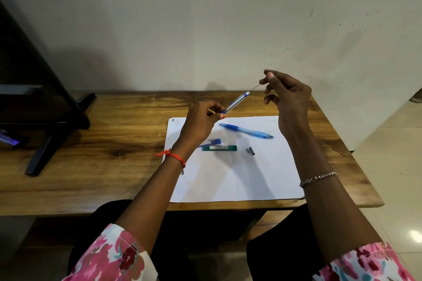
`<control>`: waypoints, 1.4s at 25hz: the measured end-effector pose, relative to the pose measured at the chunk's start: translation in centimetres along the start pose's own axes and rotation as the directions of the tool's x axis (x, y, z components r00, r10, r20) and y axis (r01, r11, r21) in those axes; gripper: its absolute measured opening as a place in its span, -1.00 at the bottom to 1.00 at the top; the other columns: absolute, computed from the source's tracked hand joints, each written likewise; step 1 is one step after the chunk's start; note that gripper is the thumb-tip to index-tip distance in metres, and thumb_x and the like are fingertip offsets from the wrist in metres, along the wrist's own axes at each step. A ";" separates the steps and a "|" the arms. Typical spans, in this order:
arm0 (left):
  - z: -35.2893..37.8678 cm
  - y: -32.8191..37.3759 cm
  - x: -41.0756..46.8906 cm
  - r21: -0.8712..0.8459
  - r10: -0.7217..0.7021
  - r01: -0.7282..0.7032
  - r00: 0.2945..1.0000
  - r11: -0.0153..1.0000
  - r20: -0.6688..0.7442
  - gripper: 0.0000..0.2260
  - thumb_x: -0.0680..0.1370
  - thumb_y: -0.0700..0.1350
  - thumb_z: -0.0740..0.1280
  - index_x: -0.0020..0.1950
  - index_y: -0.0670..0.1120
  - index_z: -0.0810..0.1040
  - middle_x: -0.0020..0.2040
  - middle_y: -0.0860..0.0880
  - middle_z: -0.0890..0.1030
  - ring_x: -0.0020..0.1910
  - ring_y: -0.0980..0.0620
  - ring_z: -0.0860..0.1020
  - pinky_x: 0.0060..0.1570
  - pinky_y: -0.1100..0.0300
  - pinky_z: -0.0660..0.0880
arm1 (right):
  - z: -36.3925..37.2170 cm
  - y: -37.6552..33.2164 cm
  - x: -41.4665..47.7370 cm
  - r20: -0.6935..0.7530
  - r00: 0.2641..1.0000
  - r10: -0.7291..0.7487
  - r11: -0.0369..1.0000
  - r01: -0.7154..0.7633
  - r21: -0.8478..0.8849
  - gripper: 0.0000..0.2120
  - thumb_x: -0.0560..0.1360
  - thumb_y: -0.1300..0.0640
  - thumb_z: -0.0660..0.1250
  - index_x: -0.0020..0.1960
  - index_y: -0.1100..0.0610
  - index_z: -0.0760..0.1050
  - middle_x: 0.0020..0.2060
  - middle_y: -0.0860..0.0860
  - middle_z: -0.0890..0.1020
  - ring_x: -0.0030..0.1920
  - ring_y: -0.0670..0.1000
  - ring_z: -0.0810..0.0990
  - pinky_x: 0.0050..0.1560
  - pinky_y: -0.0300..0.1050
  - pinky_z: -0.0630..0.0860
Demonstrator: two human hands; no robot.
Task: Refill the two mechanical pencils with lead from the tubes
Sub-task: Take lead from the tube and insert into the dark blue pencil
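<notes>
My left hand grips a silver and blue mechanical pencil by its lower end, tilted up to the right above the table. My right hand pinches a thin lead whose lower end meets the pencil's open top. A second, light blue pencil lies on the white paper. A blue lead tube and a green lead tube lie side by side on the paper below my left hand. A small dark cap lies to the right of the tubes.
The paper lies on a wooden table against a pale wall. A black stand with legs occupies the table's left end. The table's right edge drops to a tiled floor.
</notes>
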State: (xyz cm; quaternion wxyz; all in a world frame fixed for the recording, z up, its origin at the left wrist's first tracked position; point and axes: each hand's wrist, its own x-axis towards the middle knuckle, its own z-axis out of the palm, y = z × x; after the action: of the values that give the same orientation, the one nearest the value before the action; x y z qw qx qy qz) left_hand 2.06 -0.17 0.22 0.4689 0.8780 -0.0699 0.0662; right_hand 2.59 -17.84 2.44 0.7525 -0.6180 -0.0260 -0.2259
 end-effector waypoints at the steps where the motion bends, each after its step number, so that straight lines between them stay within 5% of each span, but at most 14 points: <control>1: 0.0 0.0 0.0 0.003 0.000 0.000 1.000 1.000 0.000 -0.88 0.47 -0.25 0.37 -0.01 -0.22 0.61 -0.04 -0.16 0.65 -0.16 0.06 0.51 -0.25 0.45 0.37 | 0.0 0.0 0.0 0.000 1.000 -0.002 1.000 0.002 -0.003 -0.82 0.48 0.24 0.36 0.04 0.29 0.60 -0.29 0.05 0.65 -0.34 -0.01 0.47 -0.44 -0.21 0.41; 8: 0.1 0.0 0.0 0.009 0.001 -0.001 1.000 1.000 0.003 -0.87 0.47 -0.24 0.36 -0.01 -0.21 0.61 -0.02 -0.15 0.64 -0.17 0.09 0.49 -0.27 0.51 0.36 | 0.2 0.1 -0.2 0.091 0.995 0.029 0.991 -0.016 -0.134 -0.85 0.47 0.24 0.37 0.03 0.19 0.62 -0.31 -0.05 0.69 -0.37 -0.10 0.48 -0.45 -0.24 0.41; 15: -0.1 0.0 0.0 -0.003 0.005 -0.005 1.000 1.000 0.006 -0.88 0.47 -0.24 0.36 -0.01 -0.23 0.61 -0.03 -0.16 0.64 -0.18 0.08 0.49 -0.30 0.53 0.36 | 0.4 -0.4 -0.6 0.235 0.937 0.260 0.905 -0.151 -0.398 -0.80 0.47 0.06 0.37 0.03 0.12 0.64 -0.32 -0.08 0.63 -0.35 -0.07 0.43 -0.42 -0.24 0.36; 22: -0.2 -0.3 0.1 0.016 -0.038 0.038 0.999 0.999 -0.014 -0.87 0.47 -0.25 0.36 -0.01 -0.24 0.61 -0.01 -0.18 0.64 -0.17 0.07 0.48 -0.26 0.45 0.35 | -1.1 -0.9 -0.5 0.347 0.779 0.522 0.759 -0.239 -0.606 -0.56 0.53 -0.09 0.24 -0.17 0.29 0.62 -0.32 0.14 0.66 -0.42 0.02 0.56 -0.50 -0.27 0.43; 24: -0.2 -0.2 0.1 0.023 -0.036 0.036 0.999 0.999 -0.008 -0.86 0.48 -0.24 0.35 0.01 -0.24 0.60 -0.01 -0.17 0.63 -0.18 0.09 0.47 -0.28 0.47 0.33 | -1.4 -0.8 -0.3 0.376 0.753 0.540 0.724 -0.187 -0.664 -0.67 0.48 -0.01 0.35 -0.19 0.27 0.63 -0.37 0.10 0.65 -0.46 -0.03 0.53 -0.53 -0.28 0.40; 27: -0.3 -0.2 0.0 0.023 -0.030 0.030 1.000 0.999 -0.007 -0.87 0.48 -0.24 0.36 0.00 -0.24 0.60 -0.01 -0.17 0.64 -0.28 0.18 0.46 -0.29 0.47 0.33 | -1.6 -0.2 -0.3 0.409 0.626 0.664 0.446 0.108 -0.888 -0.88 0.33 0.16 0.52 -0.20 0.18 0.66 -0.43 0.02 0.58 -0.46 -0.07 0.44 -0.49 -0.29 0.35; 29: -0.2 -0.2 0.0 0.020 -0.029 0.030 1.000 0.999 -0.007 -0.87 0.48 -0.24 0.36 -0.01 -0.24 0.60 -0.02 -0.17 0.64 -0.28 0.18 0.46 -0.29 0.47 0.33 | -1.4 0.2 -0.6 0.392 0.561 0.729 0.341 0.198 -0.919 -0.83 0.29 0.19 0.55 -0.14 0.15 0.66 -0.38 0.00 0.57 -0.41 -0.08 0.44 -0.45 -0.28 0.35; 35: -0.1 -0.1 0.0 0.013 -0.029 0.029 1.000 0.999 -0.002 -0.86 0.48 -0.24 0.36 0.01 -0.24 0.60 0.00 -0.18 0.64 -0.14 0.08 0.49 -0.26 0.44 0.35 | -0.9 1.3 -0.8 0.394 0.543 0.742 0.355 0.180 -0.917 -0.85 0.29 0.31 0.51 -0.14 0.23 0.66 -0.30 0.08 0.65 -0.37 -0.03 0.55 -0.49 -0.31 0.43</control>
State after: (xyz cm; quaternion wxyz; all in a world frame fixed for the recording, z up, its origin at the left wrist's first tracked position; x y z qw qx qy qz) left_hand 2.06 -0.03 0.20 0.4643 0.8818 -0.0561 0.0607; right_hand 2.14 -18.24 0.81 0.2322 -0.9352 -0.1008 0.2475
